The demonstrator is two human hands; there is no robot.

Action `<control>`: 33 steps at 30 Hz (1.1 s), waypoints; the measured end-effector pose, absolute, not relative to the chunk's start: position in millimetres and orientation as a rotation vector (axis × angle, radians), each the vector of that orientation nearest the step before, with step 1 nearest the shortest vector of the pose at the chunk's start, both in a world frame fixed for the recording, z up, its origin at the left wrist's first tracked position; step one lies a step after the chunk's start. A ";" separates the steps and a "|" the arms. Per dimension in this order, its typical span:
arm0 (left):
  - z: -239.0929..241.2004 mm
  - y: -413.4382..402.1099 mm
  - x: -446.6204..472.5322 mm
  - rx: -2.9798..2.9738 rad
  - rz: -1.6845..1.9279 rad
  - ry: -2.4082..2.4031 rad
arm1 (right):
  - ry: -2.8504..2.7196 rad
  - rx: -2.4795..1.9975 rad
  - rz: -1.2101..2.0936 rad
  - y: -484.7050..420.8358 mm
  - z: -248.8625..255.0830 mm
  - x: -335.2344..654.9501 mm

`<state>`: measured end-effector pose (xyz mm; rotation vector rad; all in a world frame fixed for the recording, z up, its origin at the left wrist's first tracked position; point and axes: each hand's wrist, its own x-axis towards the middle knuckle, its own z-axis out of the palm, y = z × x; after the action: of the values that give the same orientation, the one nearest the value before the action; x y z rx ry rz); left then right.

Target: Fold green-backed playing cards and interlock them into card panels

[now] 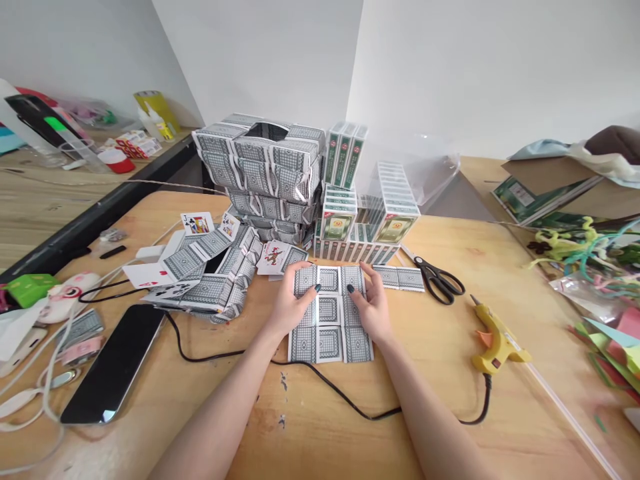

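Observation:
A flat panel of playing cards (329, 343), joined face down in rows, lies in front of me at the middle of the table. My left hand (295, 300) grips its left edge, thumb on top and fingers around the far side. My right hand (371, 303) holds the right edge the same way. Just beyond it lie a joker card (273, 256) and, to the right, a short strip of face-down cards (399, 278). Black-handled scissors (440, 280) rest beside that strip. A yellow glue gun (495, 340) lies to the right, its black cord running below the panel.
Boxes built of cards (260, 167) are stacked at the back, beside piled card packs (340, 220). Left are an open card box (220, 290) with loose cards, a black phone (115, 367) and white cables (47, 373). Coloured paper (617, 347) and pipe cleaners (570, 247) lie right.

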<state>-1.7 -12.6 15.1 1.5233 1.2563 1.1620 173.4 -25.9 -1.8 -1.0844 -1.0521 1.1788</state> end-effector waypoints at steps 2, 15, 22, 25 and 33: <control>15.2 -12.2 -1.4 1.524 1.142 1.247 | -1.058 -1.093 1.165 -26.2 -1.3 173.3; 14.1 -9.7 -2.8 1.441 1.008 1.210 | -1.043 -1.109 1.203 -25.4 -0.3 172.3; 16.0 -9.9 -1.1 1.451 0.994 1.248 | -1.012 -1.119 1.252 -24.9 0.0 173.8; 14.6 -9.9 -1.2 1.451 1.015 1.245 | -1.036 -1.120 1.235 -24.9 -0.9 173.6; 12.9 -10.9 -0.8 1.417 1.050 1.245 | -1.125 -1.111 1.164 -25.3 -3.1 173.0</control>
<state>-0.8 -10.9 12.9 1.4170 1.2448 1.0503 173.0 -25.3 -3.1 -1.1110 -1.1254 1.1636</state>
